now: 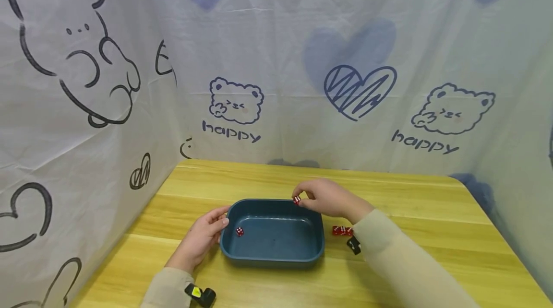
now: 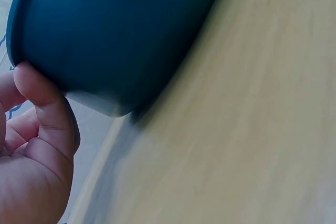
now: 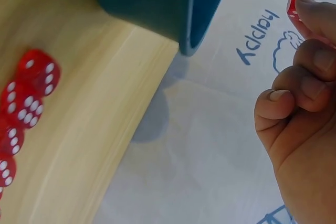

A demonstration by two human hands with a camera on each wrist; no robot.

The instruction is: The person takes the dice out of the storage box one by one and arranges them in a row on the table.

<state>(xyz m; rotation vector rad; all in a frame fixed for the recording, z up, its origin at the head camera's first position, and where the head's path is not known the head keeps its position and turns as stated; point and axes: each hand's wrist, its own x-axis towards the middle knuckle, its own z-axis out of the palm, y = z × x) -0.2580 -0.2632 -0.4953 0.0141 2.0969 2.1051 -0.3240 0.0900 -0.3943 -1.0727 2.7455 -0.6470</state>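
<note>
A dark blue rectangular plastic box [image 1: 276, 255] stands on the table with a red die [image 1: 239, 231] inside at its left end. My left hand [image 1: 203, 237] holds the box's left end, thumb at the rim and fingers against the outer wall; in the left wrist view that hand [image 2: 39, 145] is at the rim corner. Between thumb and forefinger of my right hand [image 1: 330, 198] is a pinched red die [image 1: 296, 200], over the box's far rim near the right corner. The right wrist view shows this die [image 3: 296, 6] at the fingertips, other fingers curled.
Several red dice [image 1: 341, 231] with white dots sit in a row right of the box, partly hidden by the right sleeve [image 1: 389, 245]. The wood-grain table [image 1: 432, 212] is backed by a white printed cloth [image 1: 294, 121], which also hangs along the left and right sides.
</note>
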